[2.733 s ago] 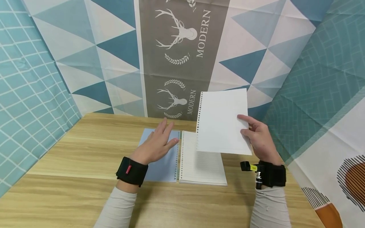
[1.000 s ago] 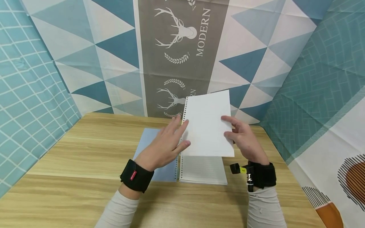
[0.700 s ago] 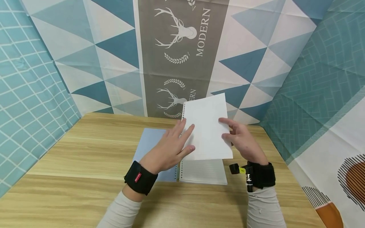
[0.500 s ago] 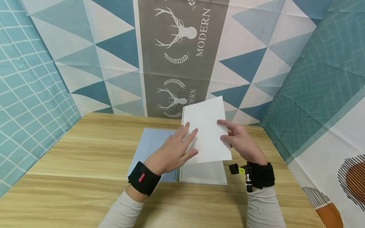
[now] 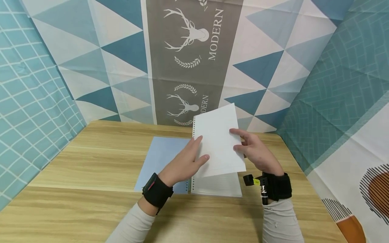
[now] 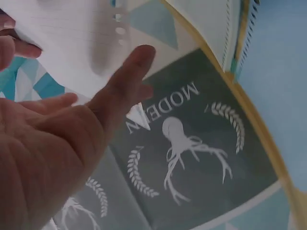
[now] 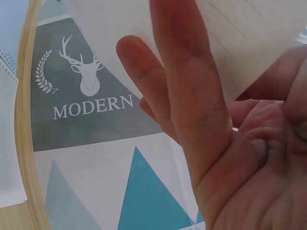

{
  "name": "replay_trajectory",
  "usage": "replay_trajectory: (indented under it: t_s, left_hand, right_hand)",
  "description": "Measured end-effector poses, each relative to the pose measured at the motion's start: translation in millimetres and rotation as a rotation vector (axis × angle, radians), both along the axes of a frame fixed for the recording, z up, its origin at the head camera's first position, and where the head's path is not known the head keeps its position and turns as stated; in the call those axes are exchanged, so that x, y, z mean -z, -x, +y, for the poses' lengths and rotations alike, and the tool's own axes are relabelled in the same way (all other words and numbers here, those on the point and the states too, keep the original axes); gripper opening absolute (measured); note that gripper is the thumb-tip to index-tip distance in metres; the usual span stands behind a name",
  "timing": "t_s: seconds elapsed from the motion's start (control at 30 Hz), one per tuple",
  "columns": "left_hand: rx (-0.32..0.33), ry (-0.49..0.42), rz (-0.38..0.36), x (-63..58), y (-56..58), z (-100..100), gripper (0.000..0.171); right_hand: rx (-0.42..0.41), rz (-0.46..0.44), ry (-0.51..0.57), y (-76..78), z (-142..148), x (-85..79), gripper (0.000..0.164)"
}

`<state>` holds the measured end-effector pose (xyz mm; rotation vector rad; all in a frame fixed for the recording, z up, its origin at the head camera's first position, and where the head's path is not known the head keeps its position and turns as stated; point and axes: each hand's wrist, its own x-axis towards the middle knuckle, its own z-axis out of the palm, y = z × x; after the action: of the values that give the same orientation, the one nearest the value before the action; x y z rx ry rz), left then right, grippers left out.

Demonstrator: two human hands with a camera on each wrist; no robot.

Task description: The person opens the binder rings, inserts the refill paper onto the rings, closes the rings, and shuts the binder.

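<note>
In the head view my right hand (image 5: 258, 152) pinches the right edge of a white loose-leaf sheet (image 5: 217, 138) with a row of punched holes down its left side. The sheet is raised and tilted over an open notebook with ruled pages (image 5: 216, 186) and a pale blue cover (image 5: 161, 153) at left. My left hand (image 5: 182, 163) is at the sheet's punched edge, fingers extended; whether it touches is unclear. In the left wrist view, the left hand (image 6: 62, 129) is near the holes. The right wrist view shows the right hand's fingers (image 7: 196, 91) against the sheet.
The notebook lies on a wooden table (image 5: 91, 168). A patterned cloth (image 5: 188, 60) with deer prints hangs behind the table, with blue-green cloths (image 5: 27, 94) along the sides. Each wrist wears a black band.
The sheet has come left and down over the notebook in my right hand, and it has tilted. My left hand has moved right to its punched edge, its fingers drawing closer together.
</note>
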<state>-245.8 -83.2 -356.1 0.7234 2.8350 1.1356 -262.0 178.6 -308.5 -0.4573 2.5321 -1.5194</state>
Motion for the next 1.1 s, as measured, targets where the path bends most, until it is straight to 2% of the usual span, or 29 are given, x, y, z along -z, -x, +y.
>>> replay_trajectory:
  t_s: [0.23,0.43,0.7,0.93,1.1]
  left_hand:
    - [-0.040,-0.140,-0.128,-3.5,-0.7,-1.5,0.073]
    - [-0.090,-0.181,-0.185,-4.7,-0.2,-4.6,0.068]
    - [-0.159,-0.166,-0.158,-2.8,2.3,-7.5,0.051]
    - [-0.130,-0.166,-0.139,-1.4,3.3,-5.9,0.046]
    - [-0.128,-0.122,-0.074,1.4,3.8,-4.0,0.040]
  right_hand:
    - [0.005,0.011,-0.015,-0.2,-0.9,0.9,0.060]
    - [0.016,0.042,-0.064,0.8,-1.9,2.9,0.059]
    - [0.019,0.054,-0.177,0.5,-4.8,4.6,0.056]
    - [0.000,0.048,-0.230,0.8,-7.1,3.1,0.055]
    - [-0.011,0.029,-0.235,1.6,-8.3,4.0,0.054]
